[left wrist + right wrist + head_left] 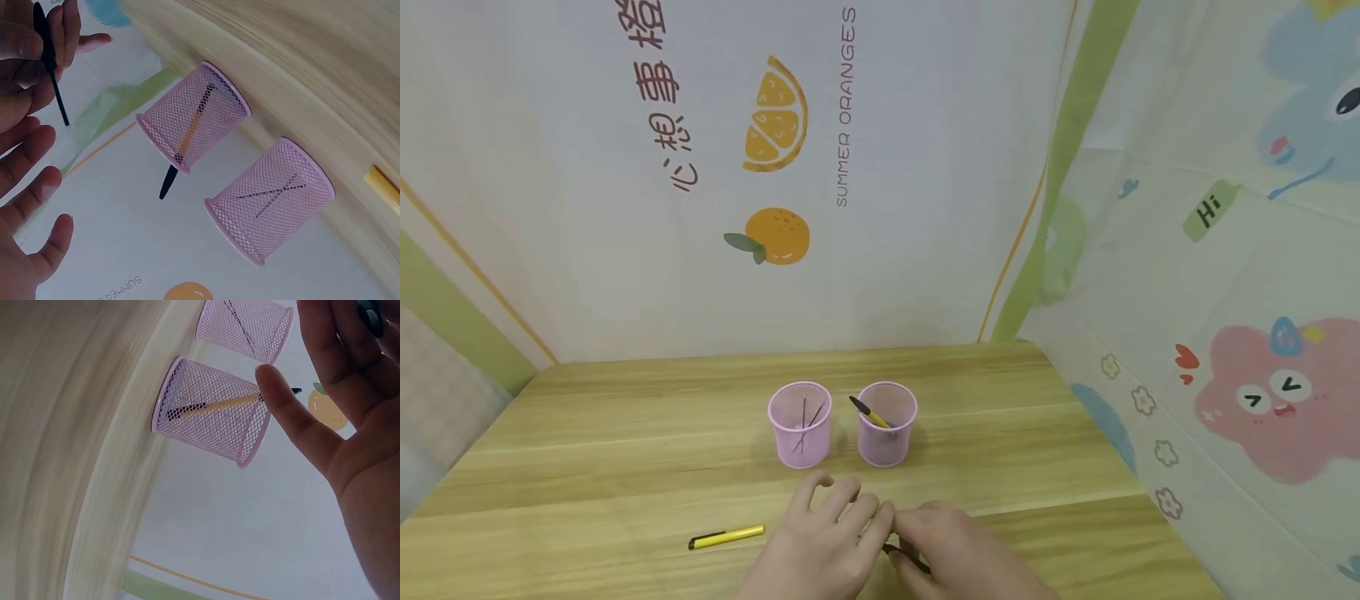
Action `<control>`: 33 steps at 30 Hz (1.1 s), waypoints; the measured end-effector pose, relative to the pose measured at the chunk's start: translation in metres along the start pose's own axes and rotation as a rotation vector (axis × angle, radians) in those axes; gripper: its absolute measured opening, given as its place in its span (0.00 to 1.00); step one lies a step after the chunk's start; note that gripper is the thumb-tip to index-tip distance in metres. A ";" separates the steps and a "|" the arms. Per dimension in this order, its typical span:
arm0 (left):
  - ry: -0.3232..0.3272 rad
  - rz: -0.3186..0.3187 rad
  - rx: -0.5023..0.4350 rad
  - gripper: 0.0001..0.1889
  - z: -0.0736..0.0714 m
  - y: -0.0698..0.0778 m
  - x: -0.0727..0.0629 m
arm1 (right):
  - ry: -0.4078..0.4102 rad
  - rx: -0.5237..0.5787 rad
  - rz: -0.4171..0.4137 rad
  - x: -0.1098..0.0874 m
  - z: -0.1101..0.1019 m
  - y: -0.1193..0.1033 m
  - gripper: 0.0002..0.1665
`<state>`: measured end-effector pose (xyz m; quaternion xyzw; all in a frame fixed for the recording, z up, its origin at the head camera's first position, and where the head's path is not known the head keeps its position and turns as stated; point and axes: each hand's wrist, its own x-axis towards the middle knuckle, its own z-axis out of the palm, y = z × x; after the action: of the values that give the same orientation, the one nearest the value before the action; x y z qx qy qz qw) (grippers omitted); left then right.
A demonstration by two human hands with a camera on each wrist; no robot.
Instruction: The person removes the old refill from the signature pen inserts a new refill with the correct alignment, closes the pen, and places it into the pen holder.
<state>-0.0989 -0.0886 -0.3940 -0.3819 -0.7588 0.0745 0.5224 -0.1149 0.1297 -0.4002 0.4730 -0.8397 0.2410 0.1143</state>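
Both hands meet at the table's front, low in the head view. My right hand (958,546) pinches a slim black pen part with a thin dark rod (64,112); its dark end (371,317) shows among the fingers in the right wrist view. My left hand (831,537) has its index fingertip and thumb at the same pen part, against the right fingertips, its other fingers spread. The left hand's back hides part of this grip in the head view. Left of the hands, a yellow pen barrel (733,536) with a black end lies on the table.
Two pink mesh cups stand beyond the hands. The left cup (801,454) contains thin dark rods (805,417); the right cup (883,450) contains a yellow and black pen (874,417). A printed cloth (910,275) hangs behind the wooden table (625,433), another at the right.
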 end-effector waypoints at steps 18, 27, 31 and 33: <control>-0.091 0.024 -0.059 0.07 -0.001 -0.005 -0.013 | -0.017 0.048 0.034 -0.005 0.000 -0.001 0.15; -0.171 0.014 -0.059 0.05 -0.008 -0.010 -0.013 | -0.017 0.021 0.007 -0.003 -0.002 -0.002 0.14; -0.221 -0.001 -0.060 0.02 -0.012 -0.016 -0.014 | -0.013 0.030 -0.011 -0.003 -0.003 0.000 0.14; -0.240 -0.009 -0.060 0.02 -0.014 -0.019 -0.014 | -0.014 0.044 -0.010 -0.003 -0.004 0.001 0.14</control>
<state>-0.0939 -0.1153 -0.3883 -0.3823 -0.8194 0.0944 0.4165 -0.1142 0.1343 -0.3988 0.4812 -0.8326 0.2557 0.0993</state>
